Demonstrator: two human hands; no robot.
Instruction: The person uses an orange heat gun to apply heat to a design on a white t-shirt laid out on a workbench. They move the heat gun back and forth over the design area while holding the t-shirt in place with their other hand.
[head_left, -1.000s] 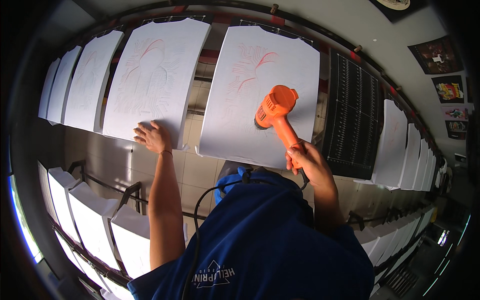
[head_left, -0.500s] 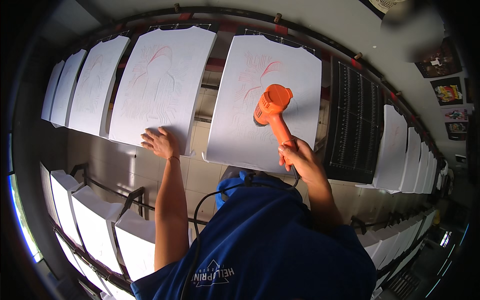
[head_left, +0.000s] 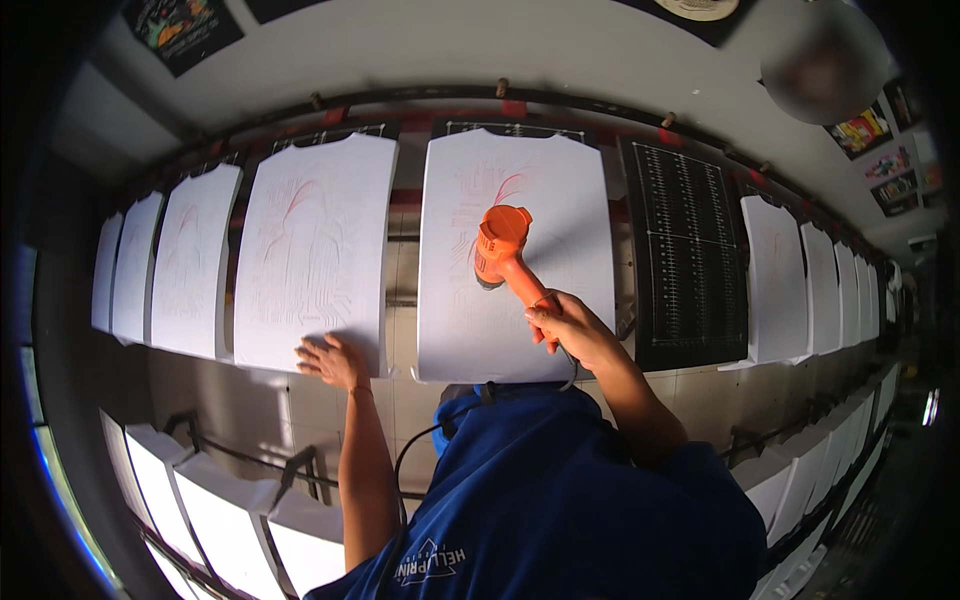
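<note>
My right hand [head_left: 572,325] is closed around the handle of an orange heat gun [head_left: 505,238]. Its dark nozzle points down over a white T-shirt [head_left: 520,345] laid flat on a board straight ahead. Faint red and grey line art shows on that shirt, partly hidden behind the heat gun. To the left, another white T-shirt [head_left: 345,240] carries a similar print. My left hand [head_left: 335,362] lies at its near edge with fingers spread, holding nothing. A dark cable [head_left: 408,450] runs across my blue shirt.
A bare black board [head_left: 690,260] with white ruled marks lies just right of the front shirt. More shirt-covered boards [head_left: 198,260] extend left and right along the rack. Behind me, another row holds white shirts [head_left: 225,510]. A rail [head_left: 400,98] runs along the far side.
My view has shifted, so the row of boards now sits level and lower. The heat gun has moved slightly left over the front shirt. My left hand stays at the left shirt's near edge.
</note>
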